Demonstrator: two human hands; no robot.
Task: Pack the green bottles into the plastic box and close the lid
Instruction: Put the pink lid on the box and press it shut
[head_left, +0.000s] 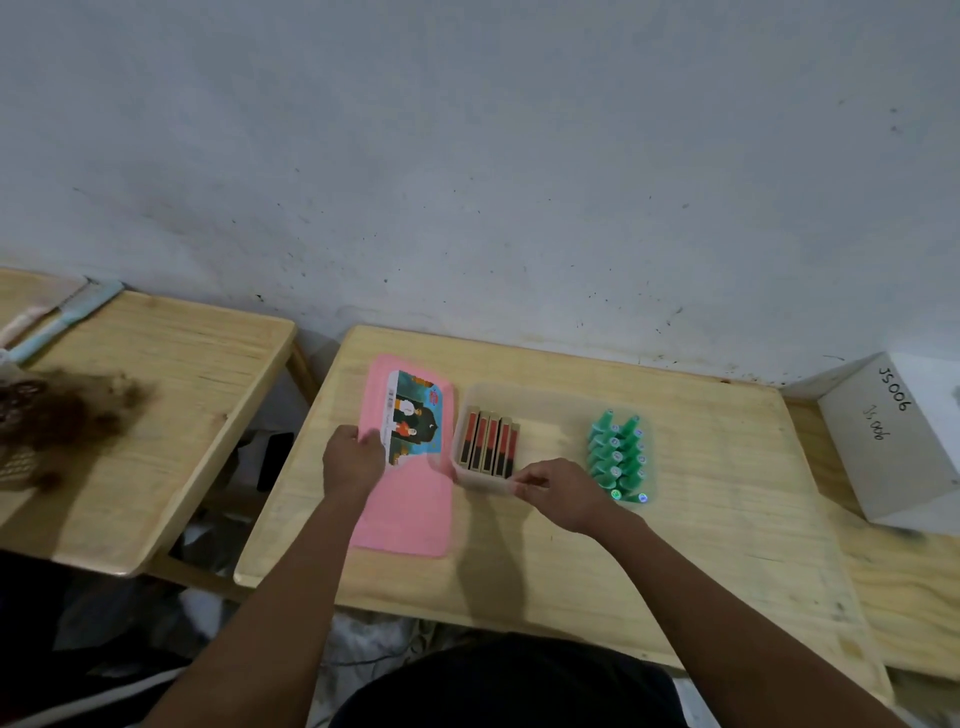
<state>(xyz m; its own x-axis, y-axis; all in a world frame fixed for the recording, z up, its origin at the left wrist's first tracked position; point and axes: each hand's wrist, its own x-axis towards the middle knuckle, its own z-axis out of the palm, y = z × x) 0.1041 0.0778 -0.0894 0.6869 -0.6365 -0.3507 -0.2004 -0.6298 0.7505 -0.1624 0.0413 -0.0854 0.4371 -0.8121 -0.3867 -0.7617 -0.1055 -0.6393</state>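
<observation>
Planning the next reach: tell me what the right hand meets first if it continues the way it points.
The right hand points up-left at the plastic box and seems already at its near rim; beyond, likely the red-and-black sticks.

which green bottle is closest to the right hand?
The green bottle at the near end of the left row, beside the right hand. The other green bottles stand farther toward the wall.

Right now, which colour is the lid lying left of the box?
Pink, with a printed label; the lid shows best in the head view.
</observation>
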